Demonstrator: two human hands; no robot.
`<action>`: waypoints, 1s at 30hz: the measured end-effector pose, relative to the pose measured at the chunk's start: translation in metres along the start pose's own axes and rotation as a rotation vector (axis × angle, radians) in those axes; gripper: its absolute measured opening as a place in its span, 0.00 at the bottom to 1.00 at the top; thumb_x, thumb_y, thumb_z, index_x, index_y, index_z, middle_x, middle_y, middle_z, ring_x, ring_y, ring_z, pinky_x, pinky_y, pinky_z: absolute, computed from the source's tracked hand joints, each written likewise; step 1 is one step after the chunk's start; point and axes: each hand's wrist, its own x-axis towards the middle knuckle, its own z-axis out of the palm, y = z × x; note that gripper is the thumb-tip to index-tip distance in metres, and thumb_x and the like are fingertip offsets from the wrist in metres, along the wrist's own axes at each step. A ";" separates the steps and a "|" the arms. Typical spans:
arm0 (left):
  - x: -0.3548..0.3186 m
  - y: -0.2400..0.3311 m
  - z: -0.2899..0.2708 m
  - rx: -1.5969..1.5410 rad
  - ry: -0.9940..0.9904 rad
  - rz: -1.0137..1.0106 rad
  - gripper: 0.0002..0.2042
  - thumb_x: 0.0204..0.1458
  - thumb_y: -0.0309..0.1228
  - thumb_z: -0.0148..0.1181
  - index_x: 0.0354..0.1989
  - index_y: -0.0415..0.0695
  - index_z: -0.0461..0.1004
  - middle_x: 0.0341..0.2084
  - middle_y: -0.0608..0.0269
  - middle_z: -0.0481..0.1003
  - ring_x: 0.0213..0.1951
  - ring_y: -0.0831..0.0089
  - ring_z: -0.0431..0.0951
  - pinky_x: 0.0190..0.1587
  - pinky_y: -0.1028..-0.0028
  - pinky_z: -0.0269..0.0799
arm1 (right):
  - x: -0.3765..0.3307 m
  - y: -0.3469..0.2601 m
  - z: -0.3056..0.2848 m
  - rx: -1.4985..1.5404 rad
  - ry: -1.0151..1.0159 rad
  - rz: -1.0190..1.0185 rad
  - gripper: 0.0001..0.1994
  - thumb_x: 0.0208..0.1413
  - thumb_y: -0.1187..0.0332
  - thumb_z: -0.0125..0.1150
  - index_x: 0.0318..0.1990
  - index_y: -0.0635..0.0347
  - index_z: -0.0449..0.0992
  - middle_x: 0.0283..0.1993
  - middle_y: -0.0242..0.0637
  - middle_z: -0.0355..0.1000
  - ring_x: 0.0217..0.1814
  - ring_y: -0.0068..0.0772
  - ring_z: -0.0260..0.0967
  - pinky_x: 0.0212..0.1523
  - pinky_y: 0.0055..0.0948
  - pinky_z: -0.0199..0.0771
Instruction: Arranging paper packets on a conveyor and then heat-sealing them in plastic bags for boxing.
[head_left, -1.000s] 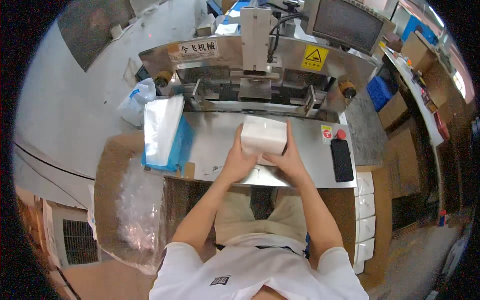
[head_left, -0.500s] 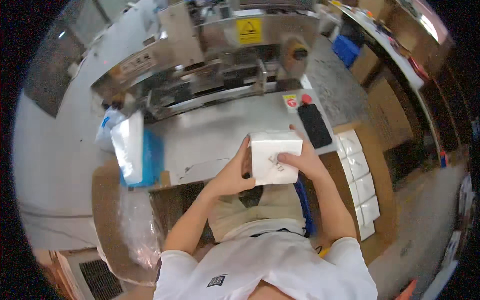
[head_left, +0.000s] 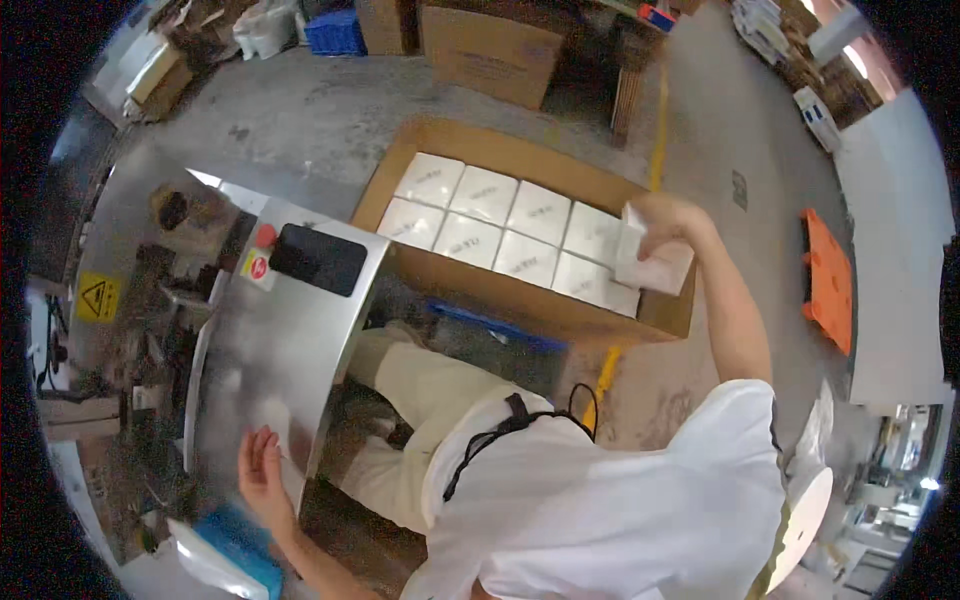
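Note:
My right hand [head_left: 662, 222] is closed on a white square pack [head_left: 628, 248] at the right end of an open cardboard carton [head_left: 470, 287]. Inside the carton stand two rows of similar white packs [head_left: 470, 238], each with dark print on top. The held pack is beside the last ones in the rows; whether it rests on the carton's bottom is hidden. Over the metal worktable [head_left: 285, 365] at the left is my left hand [head_left: 262, 475]. It holds nothing, and its fingers are partly stretched out.
A black phone-like slab [head_left: 318, 260] and a red button [head_left: 265, 235] are on the worktable. The machine [head_left: 150, 230] stands left of it. A blue box [head_left: 235, 550] is at lower left. An orange plastic piece [head_left: 828, 280] is at the right, a large carton [head_left: 490, 55] behind.
The view has swung right to the carton. The white pack, held in both hands over the worktable before, is now in my right hand at the carton. My left hand has let go.

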 end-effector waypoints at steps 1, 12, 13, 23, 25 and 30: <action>0.002 0.003 0.005 0.000 -0.008 -0.002 0.24 0.60 0.26 0.56 0.64 0.35 0.62 0.54 0.53 0.73 0.54 0.69 0.74 0.56 0.72 0.67 | 0.007 0.021 0.015 0.027 -0.144 0.013 0.36 0.29 0.62 0.79 0.52 0.61 0.72 0.47 0.51 0.76 0.51 0.49 0.73 0.49 0.42 0.72; -0.037 0.015 -0.074 0.143 0.322 -0.020 0.19 0.59 0.27 0.58 0.57 0.32 0.69 0.48 0.52 0.76 0.50 0.66 0.77 0.55 0.69 0.73 | 0.091 0.070 0.185 0.125 -0.052 -0.118 0.17 0.45 0.67 0.66 0.44 0.64 0.80 0.39 0.48 0.79 0.36 0.42 0.77 0.38 0.40 0.77; -0.024 0.007 -0.077 0.029 0.388 -0.023 0.19 0.59 0.30 0.59 0.55 0.31 0.71 0.46 0.52 0.77 0.48 0.67 0.78 0.53 0.70 0.74 | 0.090 0.076 0.168 0.289 -0.059 -0.006 0.14 0.47 0.67 0.63 0.40 0.66 0.80 0.36 0.50 0.78 0.36 0.37 0.77 0.36 0.37 0.77; 0.059 -0.057 -0.152 0.824 0.481 0.172 0.21 0.57 0.43 0.52 0.51 0.40 0.76 0.46 0.38 0.75 0.54 0.42 0.71 0.59 0.54 0.64 | 0.044 -0.226 0.048 0.734 0.297 -0.625 0.10 0.59 0.72 0.59 0.46 0.67 0.75 0.43 0.36 0.74 0.47 0.26 0.70 0.53 0.25 0.68; 0.085 -0.035 -0.147 0.886 0.339 -0.157 0.23 0.58 0.48 0.50 0.50 0.41 0.77 0.48 0.40 0.75 0.54 0.43 0.71 0.59 0.54 0.65 | 0.039 -0.268 0.050 0.843 0.250 -0.700 0.11 0.57 0.74 0.62 0.46 0.66 0.76 0.46 0.36 0.75 0.47 0.26 0.70 0.53 0.25 0.68; 0.149 -0.046 -0.140 0.719 0.094 -0.023 0.24 0.59 0.51 0.48 0.45 0.41 0.79 0.44 0.46 0.78 0.48 0.47 0.76 0.52 0.56 0.71 | 0.009 -0.348 0.055 0.813 0.155 -0.859 0.10 0.55 0.76 0.63 0.45 0.66 0.77 0.41 0.38 0.76 0.43 0.27 0.71 0.47 0.25 0.71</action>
